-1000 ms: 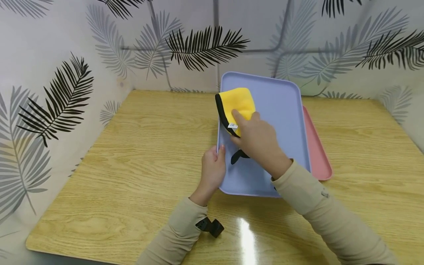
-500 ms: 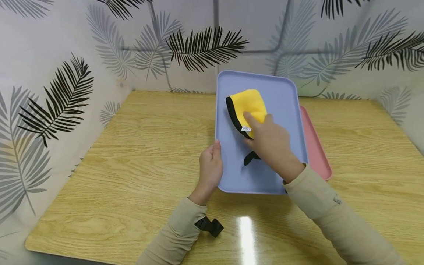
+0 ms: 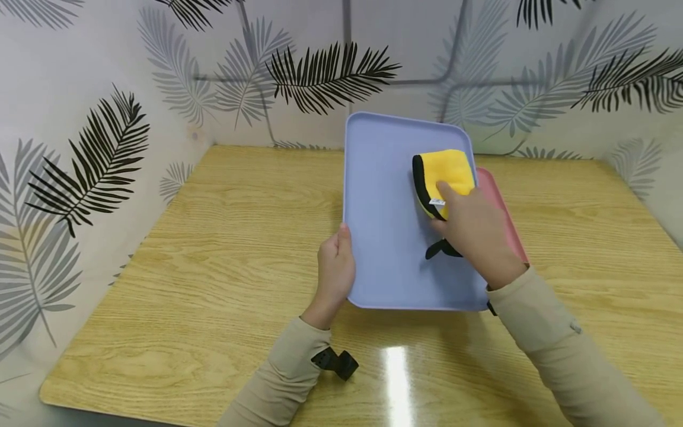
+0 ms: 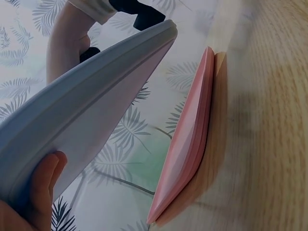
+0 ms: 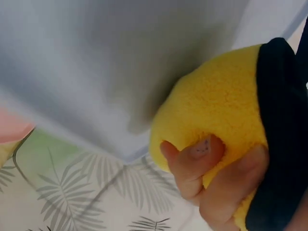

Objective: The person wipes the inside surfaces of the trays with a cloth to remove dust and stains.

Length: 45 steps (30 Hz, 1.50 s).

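Observation:
In the head view a blue tray is raised off the table, its left edge gripped by the left hand, thumb over the rim. The right hand holds a folded yellow cloth with black trim against the tray's inner face, near its right edge. The right wrist view shows fingers pressed into the fluffy cloth. In the left wrist view the fingers curl round the rim of the tray.
A pink tray lies on the wooden table, partly behind the blue tray; the left wrist view shows the pink tray below it. A leaf-patterned wall covering stands behind the table.
The right hand and cloth have moved right across the tray, from its left side to its right edge. The blue tray and left hand have shifted slightly left.

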### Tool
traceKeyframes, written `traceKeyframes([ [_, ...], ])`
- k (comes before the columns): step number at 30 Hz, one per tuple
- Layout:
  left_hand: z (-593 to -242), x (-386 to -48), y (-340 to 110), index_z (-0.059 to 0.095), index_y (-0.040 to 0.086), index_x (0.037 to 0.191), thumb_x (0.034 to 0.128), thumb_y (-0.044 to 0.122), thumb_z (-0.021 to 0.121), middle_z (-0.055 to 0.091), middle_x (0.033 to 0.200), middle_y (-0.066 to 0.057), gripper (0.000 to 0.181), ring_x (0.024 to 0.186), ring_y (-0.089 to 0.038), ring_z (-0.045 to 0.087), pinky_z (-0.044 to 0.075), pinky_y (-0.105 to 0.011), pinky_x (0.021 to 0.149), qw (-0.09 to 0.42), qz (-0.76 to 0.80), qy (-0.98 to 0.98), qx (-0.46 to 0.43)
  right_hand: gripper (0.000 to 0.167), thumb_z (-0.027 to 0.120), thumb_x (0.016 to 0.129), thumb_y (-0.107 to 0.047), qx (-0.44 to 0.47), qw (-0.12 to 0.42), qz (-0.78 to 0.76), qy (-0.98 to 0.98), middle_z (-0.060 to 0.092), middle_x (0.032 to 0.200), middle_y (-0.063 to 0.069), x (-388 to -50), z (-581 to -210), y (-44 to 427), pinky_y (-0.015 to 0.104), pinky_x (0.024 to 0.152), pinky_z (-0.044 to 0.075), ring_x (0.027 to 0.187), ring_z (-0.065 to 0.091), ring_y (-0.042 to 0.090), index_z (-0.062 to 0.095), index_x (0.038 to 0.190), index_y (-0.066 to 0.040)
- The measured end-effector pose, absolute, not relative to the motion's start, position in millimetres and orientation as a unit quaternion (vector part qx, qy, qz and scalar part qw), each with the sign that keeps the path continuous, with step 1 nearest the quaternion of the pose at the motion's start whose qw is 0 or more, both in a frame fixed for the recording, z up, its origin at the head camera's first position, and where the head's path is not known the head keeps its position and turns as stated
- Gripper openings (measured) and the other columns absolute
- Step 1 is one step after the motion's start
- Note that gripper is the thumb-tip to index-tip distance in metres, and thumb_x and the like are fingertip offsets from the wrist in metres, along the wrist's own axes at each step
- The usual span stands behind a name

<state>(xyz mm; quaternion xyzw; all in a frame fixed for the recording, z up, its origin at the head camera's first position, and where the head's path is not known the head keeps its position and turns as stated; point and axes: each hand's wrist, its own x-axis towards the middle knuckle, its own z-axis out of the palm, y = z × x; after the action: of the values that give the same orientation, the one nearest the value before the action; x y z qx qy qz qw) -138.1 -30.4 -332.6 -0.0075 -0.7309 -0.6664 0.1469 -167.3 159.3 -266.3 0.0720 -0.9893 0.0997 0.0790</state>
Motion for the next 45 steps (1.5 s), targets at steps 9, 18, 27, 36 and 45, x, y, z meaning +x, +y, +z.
traceKeyframes([
  [9,-331,-139,-33,0.053,-0.004,0.067,0.0984,0.018,0.033,0.037,0.054,0.0,0.043,0.049,-0.011,0.038,0.032,-0.023,0.043,0.152,-0.664,-0.732,-0.009,0.047,0.066,0.079,-0.022,0.048,0.032,0.078,-0.995,0.055,0.08,0.025,-169,-261,179,0.042,0.043,0.042,0.065,0.053,0.035,0.046,0.116,0.0],
  [18,-330,-139,-33,0.032,0.012,0.057,0.0988,0.021,0.032,0.028,0.051,0.002,0.043,0.046,-0.01,0.028,0.025,-0.022,0.042,0.152,-0.663,-0.733,-0.009,0.054,0.065,0.079,-0.023,0.082,0.066,0.076,-0.992,0.047,0.055,0.011,-168,-266,165,0.038,0.046,0.04,0.061,0.049,0.031,0.046,0.124,0.0],
  [27,-330,-138,-32,0.031,0.012,0.056,0.0986,0.018,0.032,0.028,0.051,0.002,0.043,0.047,-0.011,0.028,0.024,-0.023,0.044,0.163,-0.654,-0.739,-0.011,0.057,0.07,0.076,-0.026,0.132,0.123,0.072,-0.981,0.05,0.07,0.02,-158,-271,126,0.038,0.041,0.041,0.056,0.049,0.032,0.048,0.125,-0.007],
  [36,-330,-139,-29,0.033,0.011,0.056,0.0991,0.02,0.029,0.029,0.052,0.001,0.044,0.047,-0.01,0.031,0.026,-0.023,0.044,0.14,-0.663,-0.735,-0.022,0.059,0.076,0.07,-0.031,0.182,0.192,0.074,-0.962,0.05,0.075,0.021,-146,-271,96,0.035,0.035,0.037,0.039,0.04,0.025,0.053,0.122,-0.013],
  [45,-331,-138,-29,0.032,0.012,0.054,0.0988,0.019,0.03,0.028,0.052,0.001,0.045,0.046,-0.011,0.028,0.023,-0.023,0.043,0.139,-0.659,-0.739,-0.009,0.062,0.078,0.067,-0.031,0.228,0.223,0.076,-0.945,0.048,0.071,0.018,-143,-275,90,0.032,0.035,0.035,0.04,0.038,0.021,0.054,0.121,-0.012],
])
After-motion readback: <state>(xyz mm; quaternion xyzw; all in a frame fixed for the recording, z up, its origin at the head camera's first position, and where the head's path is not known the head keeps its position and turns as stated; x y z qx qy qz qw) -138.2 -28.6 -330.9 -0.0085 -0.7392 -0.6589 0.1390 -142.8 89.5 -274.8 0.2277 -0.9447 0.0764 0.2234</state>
